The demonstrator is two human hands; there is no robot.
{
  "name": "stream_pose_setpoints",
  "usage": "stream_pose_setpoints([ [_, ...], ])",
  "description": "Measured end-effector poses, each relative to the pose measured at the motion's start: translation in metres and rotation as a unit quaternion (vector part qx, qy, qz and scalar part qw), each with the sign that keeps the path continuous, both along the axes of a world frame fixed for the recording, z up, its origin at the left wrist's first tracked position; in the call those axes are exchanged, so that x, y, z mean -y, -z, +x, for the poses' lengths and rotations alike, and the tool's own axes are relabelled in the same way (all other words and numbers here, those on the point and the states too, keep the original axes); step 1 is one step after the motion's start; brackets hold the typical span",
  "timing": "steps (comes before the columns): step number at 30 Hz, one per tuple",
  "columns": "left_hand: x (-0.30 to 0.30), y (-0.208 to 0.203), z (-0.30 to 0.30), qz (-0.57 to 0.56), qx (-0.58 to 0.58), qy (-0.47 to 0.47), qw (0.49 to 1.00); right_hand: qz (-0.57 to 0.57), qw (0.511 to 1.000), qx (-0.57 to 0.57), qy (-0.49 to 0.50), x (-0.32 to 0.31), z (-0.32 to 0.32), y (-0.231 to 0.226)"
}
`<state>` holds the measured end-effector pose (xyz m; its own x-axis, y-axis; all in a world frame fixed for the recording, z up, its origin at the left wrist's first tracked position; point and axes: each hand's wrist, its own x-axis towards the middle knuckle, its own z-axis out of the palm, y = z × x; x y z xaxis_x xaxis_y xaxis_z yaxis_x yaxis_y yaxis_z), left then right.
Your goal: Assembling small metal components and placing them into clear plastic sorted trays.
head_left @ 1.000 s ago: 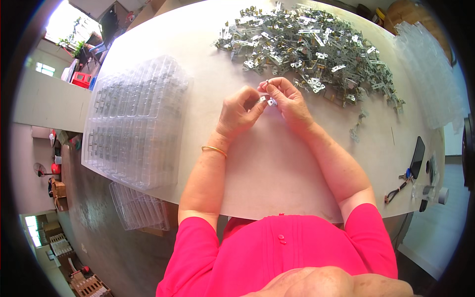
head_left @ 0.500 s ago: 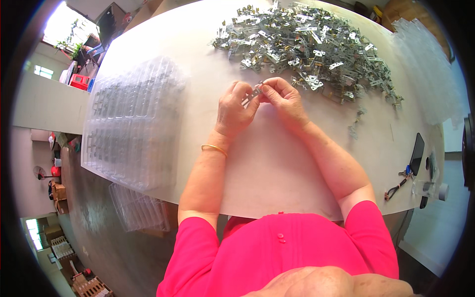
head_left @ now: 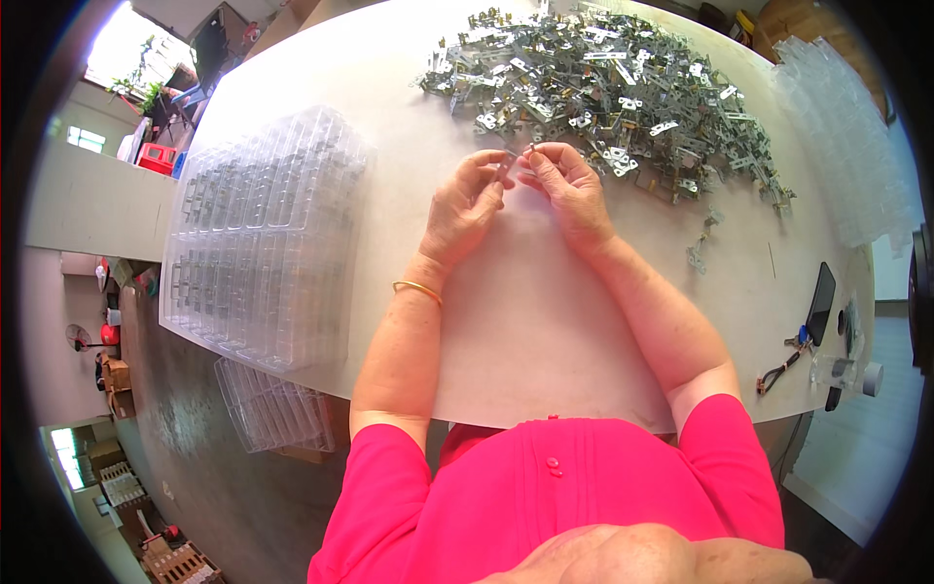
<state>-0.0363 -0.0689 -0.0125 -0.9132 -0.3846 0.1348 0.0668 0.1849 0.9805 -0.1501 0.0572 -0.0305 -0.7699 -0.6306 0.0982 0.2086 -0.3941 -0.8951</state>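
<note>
Over the table in front of the heap, my left hand (head_left: 461, 209) and my right hand (head_left: 576, 200) are raised close together, a narrow gap between their fingertips. A small metal bracket (head_left: 506, 167) is pinched in my left hand, partly covered by the fingers. The thumb and forefinger of my right hand are pressed together around a tiny dark piece, too small to name. Just beyond lies a big heap of metal brackets (head_left: 593, 88), silver with some brass-coloured bits.
Clear plastic compartment trays (head_left: 263, 243), stacked and holding metal parts, stand at the left. More clear trays (head_left: 272, 404) sit lower, beside the table. Plastic sheets or trays (head_left: 842, 146) lie at the far right. A phone (head_left: 821, 302) and keys (head_left: 800, 338) rest near the right edge.
My hands, together on the bracket before, have come slightly apart. The right fingertips have moved up and away from the left ones.
</note>
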Motion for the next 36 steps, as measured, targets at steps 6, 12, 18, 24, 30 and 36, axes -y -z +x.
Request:
stream_pose_setpoints([
  [6, 0.005, 0.004, -0.004, 0.015, -0.058, -0.046, 0.997, 0.151, 0.978, -0.14, -0.014, -0.011, 0.011, -0.014],
  [12, 0.004, 0.001, -0.005, 0.03, -0.059, -0.033, 0.997, 0.174, 0.946, -0.272, 0.036, -0.01, 0.017, -0.013],
  [18, 0.007, 0.006, -0.005, 0.037, -0.058, -0.021, 0.997, 0.173, 0.894, -0.405, 0.08, -0.009, 0.015, -0.011],
  [24, 0.006, 0.005, -0.005, 0.033, -0.053, -0.011, 0.998, 0.199, 0.884, -0.416, 0.07, -0.012, 0.014, -0.018],
  [30, 0.006, 0.005, -0.005, 0.045, -0.062, -0.04, 0.996, 0.21, 0.867, -0.45, 0.05, -0.014, 0.014, -0.02],
  [36, 0.009, 0.009, -0.004, -0.008, -0.051, -0.056, 0.997, 0.232, 0.863, -0.445, 0.058, -0.014, 0.015, -0.02],
])
